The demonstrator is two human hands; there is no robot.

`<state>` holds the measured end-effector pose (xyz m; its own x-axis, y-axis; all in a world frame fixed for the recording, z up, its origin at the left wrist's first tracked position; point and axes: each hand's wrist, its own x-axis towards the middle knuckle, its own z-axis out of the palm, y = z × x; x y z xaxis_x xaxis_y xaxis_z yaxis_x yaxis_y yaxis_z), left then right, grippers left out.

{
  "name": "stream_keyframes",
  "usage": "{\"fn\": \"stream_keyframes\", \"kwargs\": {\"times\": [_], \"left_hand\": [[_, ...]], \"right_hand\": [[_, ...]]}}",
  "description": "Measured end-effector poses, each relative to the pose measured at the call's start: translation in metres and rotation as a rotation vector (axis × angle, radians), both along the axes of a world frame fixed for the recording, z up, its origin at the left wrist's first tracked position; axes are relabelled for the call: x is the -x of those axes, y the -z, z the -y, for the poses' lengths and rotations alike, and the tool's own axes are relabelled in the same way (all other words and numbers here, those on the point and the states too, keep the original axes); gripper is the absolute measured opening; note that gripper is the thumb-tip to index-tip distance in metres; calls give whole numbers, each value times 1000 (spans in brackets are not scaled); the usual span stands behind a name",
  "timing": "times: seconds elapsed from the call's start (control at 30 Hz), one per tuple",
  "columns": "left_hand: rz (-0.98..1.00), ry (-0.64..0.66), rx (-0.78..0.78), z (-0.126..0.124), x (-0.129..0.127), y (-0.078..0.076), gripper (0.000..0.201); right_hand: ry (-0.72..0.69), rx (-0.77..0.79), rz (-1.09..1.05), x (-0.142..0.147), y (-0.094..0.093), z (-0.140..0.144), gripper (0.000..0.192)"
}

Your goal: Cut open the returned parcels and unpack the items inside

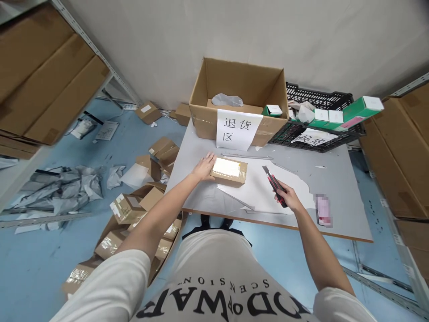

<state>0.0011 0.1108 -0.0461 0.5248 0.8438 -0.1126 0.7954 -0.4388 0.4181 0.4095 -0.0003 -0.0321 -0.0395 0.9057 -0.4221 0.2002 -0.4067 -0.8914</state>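
A small taped cardboard box [231, 180] with a white label on top lies on the table. My left hand [204, 167] grips its left end, the fingers over the upper edge and side. In my right hand [287, 197] is a red and black utility knife [275, 188], held apart from the box with its blade end pointing away from me and to the left. White paper sheets [264, 194] lie flat under the box and the knife.
Behind stand a large open carton [204, 123] with a paper sign and a black crate [284, 138] of green-and-white boxes. A phone [323, 210], partly blurred, lies at the right. Several cardboard boxes [127, 208] fill a carton on the floor, left. Stacked cartons flank both sides.
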Motion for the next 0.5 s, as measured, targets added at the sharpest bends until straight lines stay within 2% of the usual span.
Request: {"fn": "stream_keyframes", "kwargs": {"times": [0.07,0.17,0.23,0.37,0.5], "left_hand": [[6,-76,-70,26,-8,0,105],[11,-52,-113,66,-21,5,91],[-5,-62,-96,84,-27,10,92],[-38,-86,-63,93,-29,17,95],[-25,-81,-73,92,-25,19,95]], "right_hand": [[-79,-71,59,15,-9,-13,69],[-264,-215,169,47,-19,-40,68],[-408,-346,245,70,-25,-61,63],[-661,-554,376,112,-36,-98,52],[-784,-598,471,144,-42,-118,51]]}}
